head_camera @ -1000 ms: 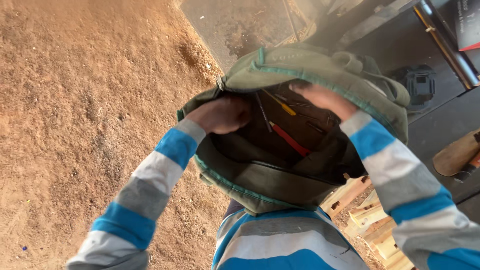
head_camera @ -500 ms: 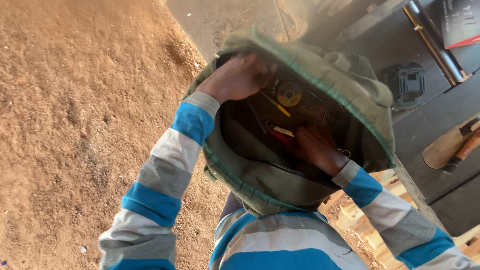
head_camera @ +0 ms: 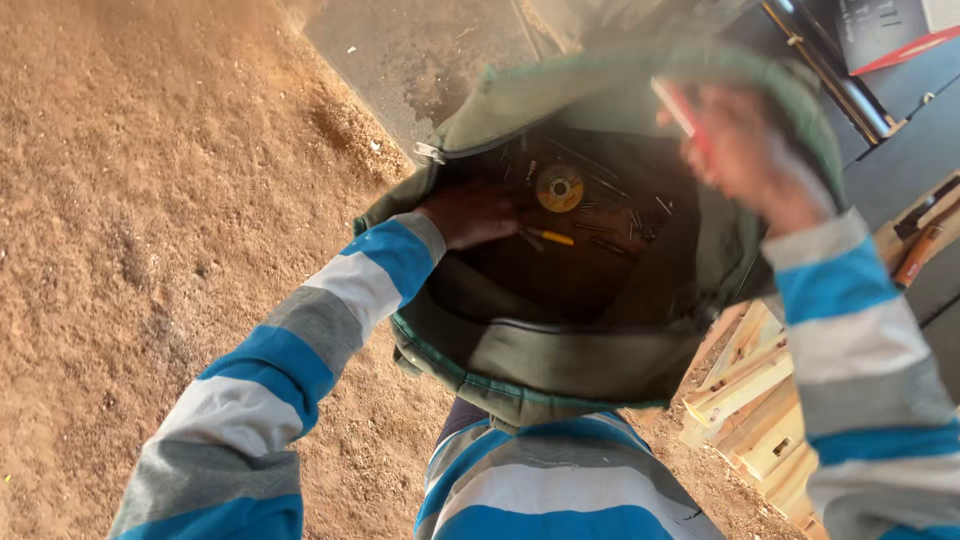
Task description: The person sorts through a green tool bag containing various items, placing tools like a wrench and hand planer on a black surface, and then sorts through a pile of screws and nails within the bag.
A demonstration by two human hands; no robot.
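Left hand [head_camera: 478,213] reaches flat and open into one olive-green fabric bag [head_camera: 560,360], near one yellow disc [head_camera: 559,187]; blurry right hand [head_camera: 745,150] grips one red tool [head_camera: 678,108]

Long-sleeved top with wide blue, white and grey hoops. Same stripes on both sleeves [head_camera: 330,310] and across the chest [head_camera: 560,490]. Bare hands, cuffs at wrists.

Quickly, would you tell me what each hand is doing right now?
Left hand: open, reaching flat inside the green bag.
Right hand: raised and blurred, closed on a thin red tool.
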